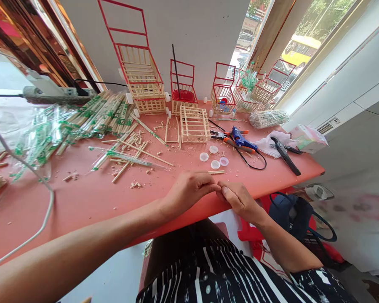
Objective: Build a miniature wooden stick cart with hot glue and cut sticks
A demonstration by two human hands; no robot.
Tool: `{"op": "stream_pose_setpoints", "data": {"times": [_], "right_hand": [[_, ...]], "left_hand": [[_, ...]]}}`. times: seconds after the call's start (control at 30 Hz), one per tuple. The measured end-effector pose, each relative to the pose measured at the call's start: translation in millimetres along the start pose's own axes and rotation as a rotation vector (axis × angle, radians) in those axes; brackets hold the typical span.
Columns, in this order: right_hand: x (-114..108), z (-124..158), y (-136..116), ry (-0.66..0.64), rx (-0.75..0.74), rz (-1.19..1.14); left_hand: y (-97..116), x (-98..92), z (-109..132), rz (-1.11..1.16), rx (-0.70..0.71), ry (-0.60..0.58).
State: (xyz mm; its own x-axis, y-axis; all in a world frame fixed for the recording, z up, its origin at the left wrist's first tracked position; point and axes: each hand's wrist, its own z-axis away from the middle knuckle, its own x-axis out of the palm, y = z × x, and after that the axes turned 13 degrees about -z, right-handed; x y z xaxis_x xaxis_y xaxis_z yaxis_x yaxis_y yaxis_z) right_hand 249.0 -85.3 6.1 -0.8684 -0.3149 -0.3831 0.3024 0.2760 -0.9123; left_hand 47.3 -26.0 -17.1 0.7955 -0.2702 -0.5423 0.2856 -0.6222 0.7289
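Note:
My left hand (192, 189) and my right hand (241, 201) meet at the fingertips over the front edge of the red table (91, 198). Both have their fingers curled and pinched together; whatever lies between them is hidden or too small to make out. Just beyond the fingers lie short cut sticks (216, 172) and several small white plastic caps (213, 149). Farther back sits a box frame of wooden sticks (194, 126). To its right are a blue glue gun (240, 136) and orange-handled pliers (219, 134).
Wrapped bundles of wooden sticks (91, 115) are heaped at the left, beside a power strip (60, 96). Small stick carts with red handles (142, 78) line the wall. A black-handled tool (286, 155) lies at the right. A white cable (49, 206) crosses the left side.

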Motion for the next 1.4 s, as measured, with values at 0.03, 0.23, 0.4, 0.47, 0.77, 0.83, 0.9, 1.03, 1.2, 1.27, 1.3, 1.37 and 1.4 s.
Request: {"op": "stream_pose_setpoints", "data": {"times": [0.03,0.23,0.4,0.47,0.77,0.83,0.9,1.03,1.2,1.27,1.3,1.37,1.4], "right_hand": [[0.7,0.9,0.3,0.011,-0.02,-0.019],[6.4,1.4,2.8,0.075,-0.119,-0.069],[8.3,-6.0,3.1,0.165,-0.138,0.036],[6.7,-6.9,4.1,0.168,-0.152,0.02],[-3.2,3.4,7.1,0.047,-0.108,-0.212],[-6.5,7.1,5.7,0.038,-0.083,-0.229],[-14.6,10.3,4.8,0.116,-0.084,-0.211],[-54.7,5.9,8.5,0.474,-0.155,0.039],[-126.4,-28.7,31.3,0.595,-0.156,0.553],[-145.6,-44.7,41.0,0.543,-0.018,0.715],[-151.8,-51.6,44.3,0.495,0.058,0.772],[-158.0,-62.5,47.3,0.385,0.182,0.858],[-159.0,-66.4,47.2,0.331,0.231,0.888]], "left_hand": [[-0.3,0.5,-0.1,0.001,0.016,0.012],[3.7,-2.5,-3.1,0.027,-0.01,0.011],[7.1,-5.3,-9.5,0.051,-0.095,-0.089],[8.1,-5.9,-13.5,0.131,-0.146,-0.2],[13.3,-13.7,-25.7,0.285,-0.149,-0.429],[13.3,-20.5,-26.5,0.237,-0.148,-0.433],[13.1,-28.5,-27.0,0.142,-0.154,-0.375],[11.3,-41.0,-29.7,-0.086,-0.182,-0.198],[4.1,-44.0,-40.6,-0.386,-0.242,-0.009],[-1.6,-42.5,-44.5,-0.454,-0.274,0.019],[-5.1,-41.2,-45.5,-0.476,-0.293,0.04],[-13.2,-38.0,-45.1,-0.502,-0.318,0.108],[-17.4,-36.2,-43.9,-0.503,-0.324,0.143]]}}
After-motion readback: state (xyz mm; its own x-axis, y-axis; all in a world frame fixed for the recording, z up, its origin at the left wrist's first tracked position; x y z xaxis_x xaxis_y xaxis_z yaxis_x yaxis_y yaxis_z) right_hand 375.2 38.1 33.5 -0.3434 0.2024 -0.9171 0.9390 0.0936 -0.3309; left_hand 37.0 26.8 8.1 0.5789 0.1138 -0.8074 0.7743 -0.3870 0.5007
